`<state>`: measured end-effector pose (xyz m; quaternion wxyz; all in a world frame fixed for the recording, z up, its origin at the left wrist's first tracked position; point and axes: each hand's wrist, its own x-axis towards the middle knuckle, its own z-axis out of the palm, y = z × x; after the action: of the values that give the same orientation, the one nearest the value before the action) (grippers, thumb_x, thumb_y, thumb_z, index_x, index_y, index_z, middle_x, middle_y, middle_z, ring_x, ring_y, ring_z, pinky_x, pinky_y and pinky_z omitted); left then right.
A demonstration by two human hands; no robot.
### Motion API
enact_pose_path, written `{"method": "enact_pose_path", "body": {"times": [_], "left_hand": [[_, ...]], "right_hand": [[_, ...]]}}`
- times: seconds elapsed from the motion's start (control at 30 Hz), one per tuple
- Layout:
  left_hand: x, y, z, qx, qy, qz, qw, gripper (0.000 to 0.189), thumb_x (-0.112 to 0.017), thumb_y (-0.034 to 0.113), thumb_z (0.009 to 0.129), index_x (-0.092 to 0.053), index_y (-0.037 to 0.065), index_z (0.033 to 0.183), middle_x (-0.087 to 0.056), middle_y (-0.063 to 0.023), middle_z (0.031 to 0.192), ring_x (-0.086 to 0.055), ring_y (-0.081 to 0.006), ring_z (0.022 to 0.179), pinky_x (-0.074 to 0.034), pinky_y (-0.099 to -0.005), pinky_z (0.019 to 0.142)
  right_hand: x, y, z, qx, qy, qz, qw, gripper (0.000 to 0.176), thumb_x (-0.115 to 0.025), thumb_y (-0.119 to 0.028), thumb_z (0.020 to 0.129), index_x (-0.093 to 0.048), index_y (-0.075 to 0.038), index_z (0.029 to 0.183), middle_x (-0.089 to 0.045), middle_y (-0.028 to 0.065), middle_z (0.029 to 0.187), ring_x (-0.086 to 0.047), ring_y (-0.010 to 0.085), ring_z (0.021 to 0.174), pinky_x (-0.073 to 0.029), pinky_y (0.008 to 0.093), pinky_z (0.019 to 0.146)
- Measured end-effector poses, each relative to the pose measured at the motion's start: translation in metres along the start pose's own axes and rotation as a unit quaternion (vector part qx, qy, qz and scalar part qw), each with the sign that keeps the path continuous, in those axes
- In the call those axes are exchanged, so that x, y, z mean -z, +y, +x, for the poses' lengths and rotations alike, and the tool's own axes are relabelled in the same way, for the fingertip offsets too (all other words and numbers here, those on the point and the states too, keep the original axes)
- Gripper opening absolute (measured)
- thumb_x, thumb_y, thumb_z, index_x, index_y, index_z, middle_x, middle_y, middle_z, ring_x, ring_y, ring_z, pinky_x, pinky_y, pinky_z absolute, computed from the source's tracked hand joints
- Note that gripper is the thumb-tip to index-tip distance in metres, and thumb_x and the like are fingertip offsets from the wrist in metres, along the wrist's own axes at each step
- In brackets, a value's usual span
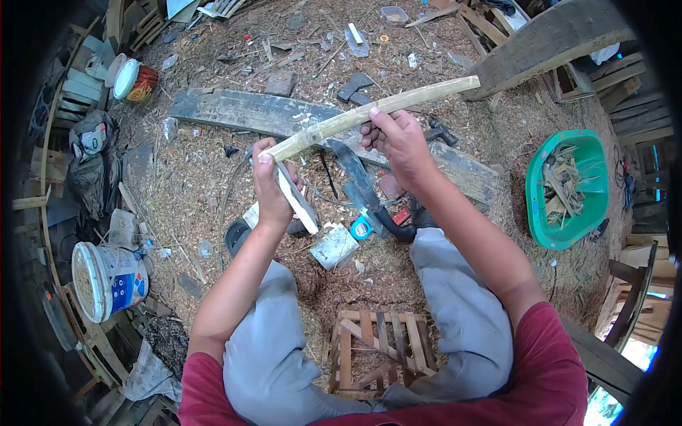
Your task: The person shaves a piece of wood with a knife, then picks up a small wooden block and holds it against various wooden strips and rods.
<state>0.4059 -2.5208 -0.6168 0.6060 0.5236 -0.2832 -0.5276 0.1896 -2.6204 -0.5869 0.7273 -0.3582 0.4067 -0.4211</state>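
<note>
A long, pale, slightly curved strip that looks like split bamboo [398, 101] is held up across my view. My left hand [273, 190] is closed around its near left end, thumb on top. Below that thumb, a shorter pale piece of wood [297, 199] slants down from the same hand. My right hand [402, 145] pinches the strip near its middle, thumb against it and fingers curled beneath. Under the strip lies a large knife [354, 175] with a dark, broad blade and a black handle. The blade's tip is near the strip.
A weathered plank [238, 113] lies across the chip-covered ground. The green basin [534, 213] at right holds wood scraps. A slatted wooden crate or stool [346, 362] sits between my legs. Left are a white-and-blue bucket [128, 280] and a smaller tub [126, 79]. A thick beam [554, 46] juts in upper right.
</note>
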Motion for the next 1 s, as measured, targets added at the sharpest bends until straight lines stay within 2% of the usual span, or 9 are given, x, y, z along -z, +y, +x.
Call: {"method": "enact_pose_path", "body": {"times": [0.27,0.6,0.7,0.87,1.0], "left_hand": [[0.002,-0.004,-0.003,-0.018,-0.009,0.011,1.000,0.057,-0.045,0.064,0.094,-0.040,0.016,0.124,-0.045,-0.0027,0.073,-0.050,-0.0114,0.061,-0.046,-0.0283,0.052],[-0.005,-0.002,-0.009,-0.033,-0.012,0.011,0.999,0.057,-0.048,0.063,0.093,-0.041,0.015,0.122,-0.046,-0.0029,0.071,-0.050,-0.0112,0.060,-0.048,-0.0277,0.052],[-0.009,-0.001,-0.011,-0.040,-0.017,0.000,0.999,0.054,-0.048,0.061,0.095,-0.039,0.012,0.117,-0.043,-0.0023,0.072,-0.046,-0.0086,0.058,-0.044,-0.0245,0.050],[-0.008,-0.005,-0.011,-0.023,-0.018,-0.007,1.000,0.054,-0.046,0.061,0.095,-0.039,0.012,0.117,-0.043,-0.0025,0.071,-0.045,-0.0094,0.057,-0.043,-0.0254,0.050],[-0.008,-0.004,-0.013,0.005,-0.018,0.000,1.000,0.055,-0.045,0.063,0.096,-0.039,0.012,0.116,-0.043,-0.0027,0.070,-0.045,-0.0099,0.057,-0.043,-0.0260,0.050]], "right_hand": [[0.000,0.000,-0.006,0.002,-0.013,0.030,0.999,0.023,-0.063,-0.027,0.101,-0.060,-0.004,0.102,-0.066,0.0074,0.088,-0.062,0.0147,0.076,-0.051,0.0319,0.073],[0.003,-0.001,-0.005,0.034,-0.019,-0.009,0.999,0.025,-0.063,-0.028,0.102,-0.061,-0.004,0.099,-0.067,0.0064,0.086,-0.063,0.0134,0.074,-0.051,0.0293,0.071],[0.003,-0.003,-0.004,0.037,-0.018,-0.022,0.999,0.023,-0.060,-0.025,0.103,-0.060,-0.002,0.102,-0.067,0.0073,0.087,-0.063,0.0142,0.075,-0.053,0.0295,0.072],[-0.003,0.000,-0.009,0.033,0.001,-0.035,0.999,0.025,-0.062,-0.029,0.102,-0.061,-0.004,0.096,-0.067,0.0060,0.084,-0.062,0.0122,0.072,-0.050,0.0287,0.070],[-0.002,0.007,-0.009,0.040,-0.024,-0.051,0.998,0.024,-0.062,-0.027,0.102,-0.063,-0.003,0.100,-0.068,0.0067,0.085,-0.062,0.0120,0.071,-0.050,0.0284,0.068]]}}
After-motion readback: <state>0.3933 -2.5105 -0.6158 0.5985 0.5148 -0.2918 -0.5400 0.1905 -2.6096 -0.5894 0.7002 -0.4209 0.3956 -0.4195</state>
